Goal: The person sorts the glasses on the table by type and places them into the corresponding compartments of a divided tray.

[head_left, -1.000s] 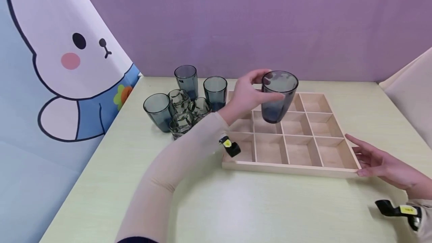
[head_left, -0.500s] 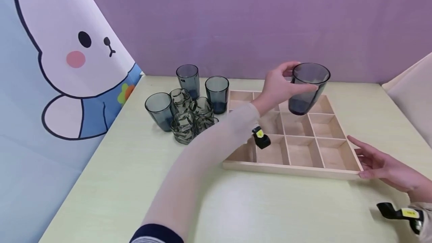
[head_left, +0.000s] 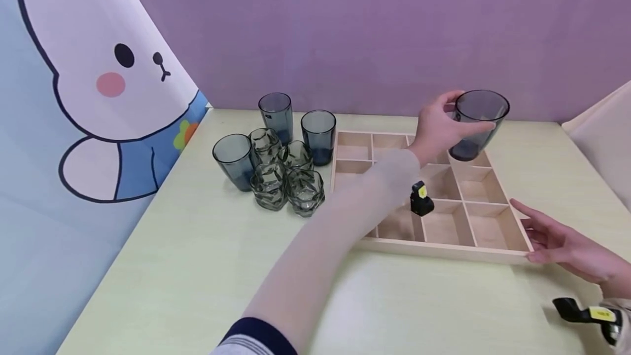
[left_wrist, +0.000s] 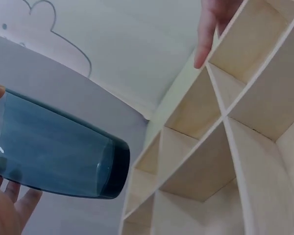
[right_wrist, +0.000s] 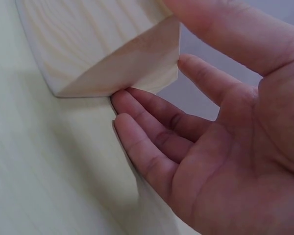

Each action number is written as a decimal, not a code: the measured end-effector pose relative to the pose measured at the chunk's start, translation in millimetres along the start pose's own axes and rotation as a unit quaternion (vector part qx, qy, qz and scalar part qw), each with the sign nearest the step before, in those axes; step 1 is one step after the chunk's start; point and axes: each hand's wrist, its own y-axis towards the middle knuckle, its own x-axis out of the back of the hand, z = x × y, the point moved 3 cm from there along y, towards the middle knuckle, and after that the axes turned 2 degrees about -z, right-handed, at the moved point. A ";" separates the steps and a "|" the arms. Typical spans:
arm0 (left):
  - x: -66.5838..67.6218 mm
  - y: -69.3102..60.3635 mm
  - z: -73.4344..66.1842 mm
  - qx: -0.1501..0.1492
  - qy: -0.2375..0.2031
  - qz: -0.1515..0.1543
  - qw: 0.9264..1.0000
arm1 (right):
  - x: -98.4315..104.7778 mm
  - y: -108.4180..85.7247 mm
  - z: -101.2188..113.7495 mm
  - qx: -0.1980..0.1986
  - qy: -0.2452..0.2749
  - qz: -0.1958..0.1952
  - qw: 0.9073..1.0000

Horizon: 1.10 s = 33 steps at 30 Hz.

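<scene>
My left hand (head_left: 440,131) grips a blue-grey drinking glass (head_left: 477,125) by its side, thumb at the front. Upright and slightly tilted, the glass hangs above the back right corner of a divided wooden tray (head_left: 443,252). In the left wrist view the glass (left_wrist: 59,147) points its dark base toward the compartments. At the tray's right side, my right hand (head_left: 567,242) touches the wall and front corner with relaxed fingers. The right wrist view shows those fingertips (right_wrist: 125,100) against the lower edge of the wooden wall (right_wrist: 137,63).
Left of the tray stand several taller blue-grey glasses (head_left: 319,138) and several short faceted glasses (head_left: 305,193), close together. My left forearm (head_left: 335,234) crosses over the tray's front left part and hides some compartments. A purple backdrop (head_left: 370,32) rises behind the pale table (head_left: 187,267).
My left hand has carried the glass rightward across the tray, from above its middle to its back right corner. The right hand has stayed at the tray's side.
</scene>
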 end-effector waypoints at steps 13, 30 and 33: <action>-21.9 2.0 13.3 -0.027 0.008 -0.017 0.999 | -0.3 -0.8 0.5 0.002 0.001 0.000 1.000; -36.3 2.3 35.5 -0.033 0.056 -0.017 0.998 | -0.6 -1.8 1.0 0.012 0.024 0.011 1.000; -36.6 2.5 39.2 -0.028 0.055 -0.014 0.998 | -1.3 -0.6 2.8 0.021 0.024 0.011 0.999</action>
